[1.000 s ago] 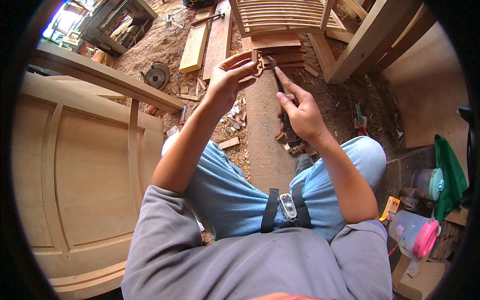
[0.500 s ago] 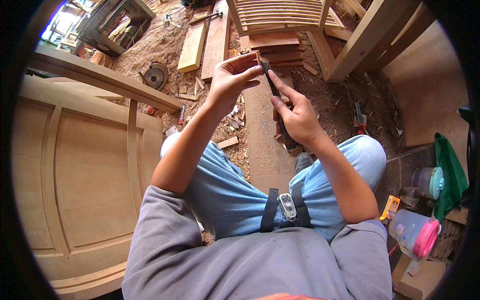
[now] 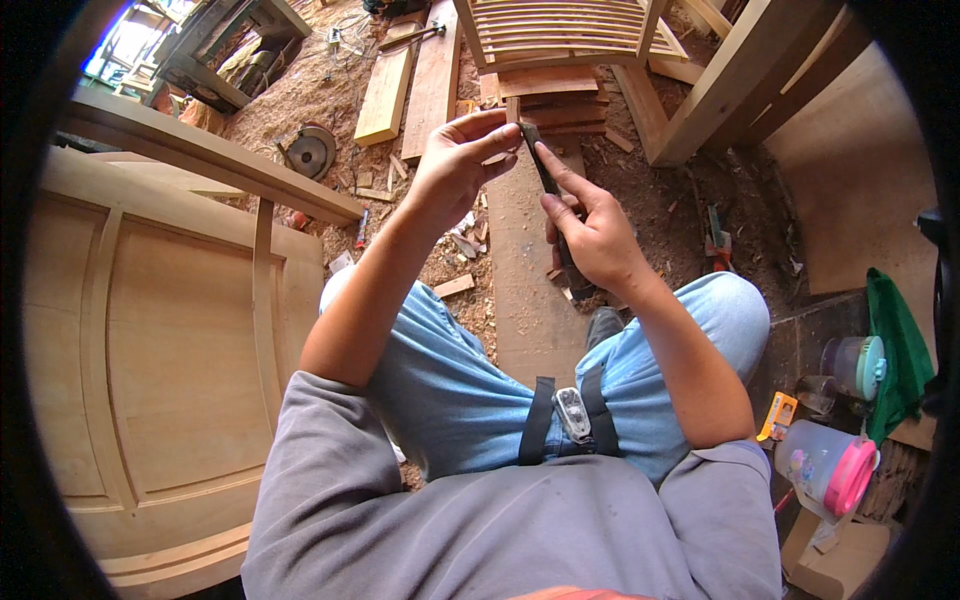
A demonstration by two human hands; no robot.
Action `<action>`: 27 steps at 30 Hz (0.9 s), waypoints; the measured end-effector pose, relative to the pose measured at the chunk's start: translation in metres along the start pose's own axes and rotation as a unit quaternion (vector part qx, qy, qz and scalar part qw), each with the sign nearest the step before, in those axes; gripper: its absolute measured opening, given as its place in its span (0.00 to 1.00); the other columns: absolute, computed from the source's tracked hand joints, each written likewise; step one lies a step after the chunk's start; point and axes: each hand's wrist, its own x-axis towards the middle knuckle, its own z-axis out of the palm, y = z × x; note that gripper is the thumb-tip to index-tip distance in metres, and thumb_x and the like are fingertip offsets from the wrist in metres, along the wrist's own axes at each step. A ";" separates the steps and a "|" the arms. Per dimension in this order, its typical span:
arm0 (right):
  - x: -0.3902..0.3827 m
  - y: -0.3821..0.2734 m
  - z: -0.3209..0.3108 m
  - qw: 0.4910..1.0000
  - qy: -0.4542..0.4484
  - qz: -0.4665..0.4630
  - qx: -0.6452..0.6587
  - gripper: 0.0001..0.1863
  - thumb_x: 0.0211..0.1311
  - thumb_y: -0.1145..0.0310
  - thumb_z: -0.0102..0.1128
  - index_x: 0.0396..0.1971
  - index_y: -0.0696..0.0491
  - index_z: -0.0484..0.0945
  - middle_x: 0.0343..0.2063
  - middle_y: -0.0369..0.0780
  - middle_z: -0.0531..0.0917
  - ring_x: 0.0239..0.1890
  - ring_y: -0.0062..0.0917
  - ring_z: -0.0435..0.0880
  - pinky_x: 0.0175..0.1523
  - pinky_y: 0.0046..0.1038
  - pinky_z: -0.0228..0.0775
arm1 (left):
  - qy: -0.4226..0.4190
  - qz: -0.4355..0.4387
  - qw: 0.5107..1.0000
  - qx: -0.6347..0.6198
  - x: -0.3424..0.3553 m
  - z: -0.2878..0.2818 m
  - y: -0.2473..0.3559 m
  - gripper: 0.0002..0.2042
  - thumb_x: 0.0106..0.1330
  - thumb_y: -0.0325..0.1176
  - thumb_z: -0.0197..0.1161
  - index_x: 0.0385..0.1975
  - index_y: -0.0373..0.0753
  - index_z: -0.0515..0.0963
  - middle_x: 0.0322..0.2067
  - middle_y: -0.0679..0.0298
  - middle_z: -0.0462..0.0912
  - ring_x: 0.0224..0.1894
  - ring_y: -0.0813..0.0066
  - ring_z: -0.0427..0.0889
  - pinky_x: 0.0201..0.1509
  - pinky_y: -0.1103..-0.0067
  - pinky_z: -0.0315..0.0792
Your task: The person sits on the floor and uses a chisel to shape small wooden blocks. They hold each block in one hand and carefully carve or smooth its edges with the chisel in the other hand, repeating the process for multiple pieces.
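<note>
My left hand pinches a small upright wood piece near the top middle of the view. My right hand is closed round a long dark bar-like tool, index finger laid along it. The tool's upper end rests against the wood piece beside my left fingertips; its exact kind is unclear. Below both hands lies a long board sprinkled with shavings, between my bent legs.
A panel door and rail stand left, posts right, a slatted frame ahead. Stacked boards, a circular saw and offcuts lie on the shaving-strewn floor. Plastic tubs sit at lower right.
Since a second ago my right hand and the dark tool have shifted slightly left, bringing the tool's end against the wood piece, which now stands more upright in my left fingers.
</note>
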 end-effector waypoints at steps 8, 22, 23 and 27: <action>-0.002 -0.003 0.002 0.999 -0.009 -0.015 0.028 0.31 0.75 0.72 0.54 0.75 0.36 0.64 0.18 0.32 0.75 0.18 0.14 0.71 0.23 0.24 0.71 | -0.020 -0.057 0.994 -0.086 -0.001 -0.002 0.004 0.13 0.72 0.30 0.67 0.54 0.37 0.81 0.46 0.64 0.88 0.47 0.76 0.86 0.49 0.78 0.83; -0.004 -0.011 0.003 0.998 -0.006 -0.051 -0.038 0.32 0.76 0.73 0.52 0.77 0.37 0.62 0.18 0.30 0.74 0.18 0.13 0.72 0.24 0.21 0.71 | -0.110 -0.045 0.974 -0.195 0.004 -0.010 0.002 0.13 0.74 0.28 0.63 0.56 0.34 0.78 0.47 0.61 0.87 0.48 0.75 0.86 0.54 0.78 0.85; -0.005 -0.011 0.004 0.997 -0.004 -0.060 -0.044 0.32 0.76 0.73 0.52 0.77 0.37 0.62 0.18 0.30 0.74 0.18 0.13 0.72 0.24 0.22 0.71 | -0.109 -0.041 0.973 -0.197 0.004 -0.010 0.002 0.13 0.74 0.28 0.63 0.56 0.34 0.78 0.47 0.61 0.87 0.48 0.75 0.87 0.54 0.77 0.85; -0.005 -0.010 0.006 0.996 0.008 -0.070 -0.045 0.32 0.76 0.73 0.53 0.76 0.37 0.63 0.18 0.30 0.74 0.18 0.12 0.72 0.24 0.22 0.71 | -0.102 -0.038 0.973 -0.205 0.003 -0.007 0.003 0.14 0.74 0.29 0.63 0.56 0.34 0.78 0.47 0.60 0.87 0.49 0.73 0.87 0.54 0.75 0.86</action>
